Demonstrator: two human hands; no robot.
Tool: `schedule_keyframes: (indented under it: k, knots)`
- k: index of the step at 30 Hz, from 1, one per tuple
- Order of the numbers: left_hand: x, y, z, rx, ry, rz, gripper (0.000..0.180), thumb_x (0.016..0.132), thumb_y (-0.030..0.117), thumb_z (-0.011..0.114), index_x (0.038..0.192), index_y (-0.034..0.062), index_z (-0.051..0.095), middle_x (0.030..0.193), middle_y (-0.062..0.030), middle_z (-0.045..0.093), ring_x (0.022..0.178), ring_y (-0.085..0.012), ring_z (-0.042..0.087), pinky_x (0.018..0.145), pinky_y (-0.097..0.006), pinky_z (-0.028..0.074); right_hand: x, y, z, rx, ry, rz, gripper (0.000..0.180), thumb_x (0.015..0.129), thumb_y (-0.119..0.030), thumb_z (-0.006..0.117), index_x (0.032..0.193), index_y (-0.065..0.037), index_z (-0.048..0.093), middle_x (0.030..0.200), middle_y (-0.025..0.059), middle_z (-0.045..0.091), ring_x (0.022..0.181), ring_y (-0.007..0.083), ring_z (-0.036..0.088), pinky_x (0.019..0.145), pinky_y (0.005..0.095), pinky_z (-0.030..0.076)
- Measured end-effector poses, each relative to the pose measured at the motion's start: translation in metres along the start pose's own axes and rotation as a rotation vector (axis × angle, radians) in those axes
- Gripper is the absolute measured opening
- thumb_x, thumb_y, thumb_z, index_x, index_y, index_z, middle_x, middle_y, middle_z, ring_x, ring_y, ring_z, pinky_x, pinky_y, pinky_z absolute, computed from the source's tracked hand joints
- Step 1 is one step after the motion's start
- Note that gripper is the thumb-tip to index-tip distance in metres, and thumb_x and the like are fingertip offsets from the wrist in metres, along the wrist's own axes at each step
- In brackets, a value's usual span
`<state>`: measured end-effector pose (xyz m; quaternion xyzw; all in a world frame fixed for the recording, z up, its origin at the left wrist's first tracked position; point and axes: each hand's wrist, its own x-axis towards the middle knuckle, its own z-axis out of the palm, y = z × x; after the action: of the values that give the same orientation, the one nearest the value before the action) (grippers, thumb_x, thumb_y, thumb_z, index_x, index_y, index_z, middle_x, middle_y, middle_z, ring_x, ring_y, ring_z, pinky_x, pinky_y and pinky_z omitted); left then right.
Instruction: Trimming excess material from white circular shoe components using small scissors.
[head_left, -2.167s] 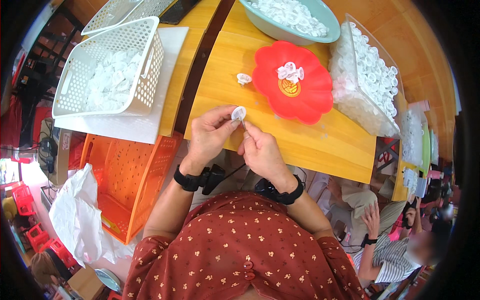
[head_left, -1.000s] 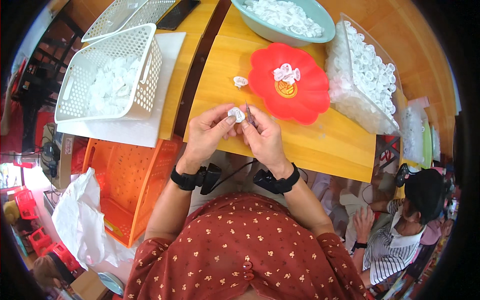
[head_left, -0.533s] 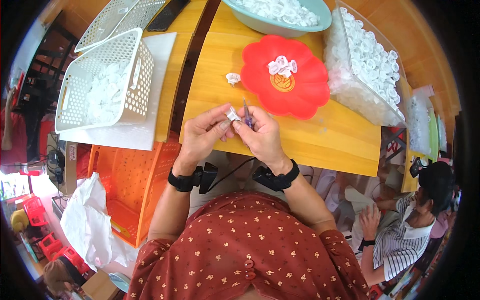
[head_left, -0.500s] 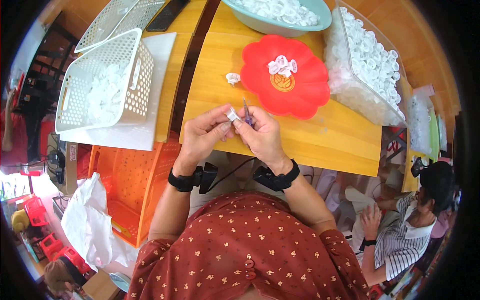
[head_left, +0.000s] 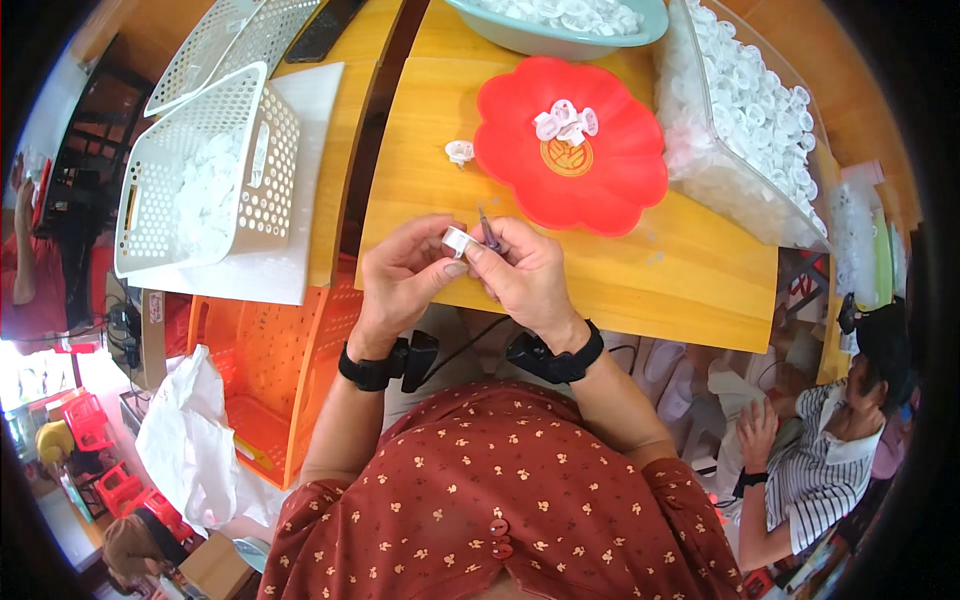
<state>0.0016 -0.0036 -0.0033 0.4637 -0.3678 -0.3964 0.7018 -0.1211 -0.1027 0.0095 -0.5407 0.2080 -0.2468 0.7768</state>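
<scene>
Together, the left hand pinches a small white ring while the right hand grips a thin tool.

Small assembly workshop, parts baskets, wooden worktable

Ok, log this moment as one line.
left hand: holds small white plastic ring | right hand: holds thin dark tool | above yellow wooden table
</scene>
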Motion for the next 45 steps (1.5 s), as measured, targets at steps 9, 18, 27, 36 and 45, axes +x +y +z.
schedule_keyframes:
  k: [9, 18, 27, 36, 45]
  knots:
    - [-0.001, -0.002, -0.003, 0.091, 0.029, 0.036, 0.038, 0.077, -0.003, 0.065, 0.113, -0.0058, 0.054, 0.099, -0.0118, 0.059, 0.088, -0.0172, 0.060, 0.076, -0.028, 0.050, 0.001, 0.005, -0.002, -0.062, -0.002, 0.006, 0.009, 0.084, -0.005, 0.058, 0.078, -0.001, 0.053, 0.067, -0.0050, 0.045, 0.059, 0.0019, 0.038, 0.049, 0.0196, 0.033]
    - [-0.004, -0.001, -0.007, 0.114, 0.035, -0.008, 0.038, 0.078, 0.001, 0.067, 0.112, -0.0067, 0.054, 0.103, -0.0115, 0.060, 0.092, -0.0166, 0.059, 0.082, -0.029, 0.048, 0.002, 0.002, -0.001, -0.133, -0.004, -0.005, 0.011, 0.083, -0.005, 0.058, 0.076, -0.001, 0.051, 0.064, -0.0043, 0.044, 0.058, 0.0024, 0.037, 0.048, 0.0208, 0.032]
    - [0.000, -0.002, -0.002, 0.076, 0.031, 0.049, 0.035, 0.079, -0.003, 0.063, 0.113, -0.0068, 0.053, 0.109, -0.0128, 0.058, 0.097, -0.0173, 0.058, 0.085, -0.030, 0.048, 0.001, -0.006, 0.004, 0.070, 0.034, 0.036, 0.006, 0.085, -0.006, 0.057, 0.085, -0.002, 0.053, 0.066, -0.0045, 0.044, 0.057, 0.0018, 0.038, 0.048, 0.0194, 0.032]
    - [0.000, 0.001, -0.002, 0.069, 0.063, -0.076, 0.035, 0.084, -0.001, 0.058, 0.119, -0.0034, 0.051, 0.110, -0.0097, 0.058, 0.099, -0.0161, 0.057, 0.088, -0.028, 0.045, 0.001, 0.010, 0.007, -0.179, 0.142, -0.136, 0.008, 0.083, -0.001, 0.059, 0.087, -0.003, 0.052, 0.066, -0.0049, 0.047, 0.056, 0.0010, 0.041, 0.048, 0.0182, 0.034]
    - [0.001, 0.000, -0.002, 0.116, 0.019, -0.046, 0.035, 0.084, -0.003, 0.058, 0.118, -0.0044, 0.052, 0.108, -0.0087, 0.060, 0.098, -0.0143, 0.057, 0.086, -0.027, 0.046, 0.000, 0.010, 0.005, -0.184, 0.133, -0.123, 0.009, 0.083, -0.001, 0.059, 0.087, -0.003, 0.051, 0.066, -0.0034, 0.049, 0.056, 0.0018, 0.045, 0.048, 0.0185, 0.036]
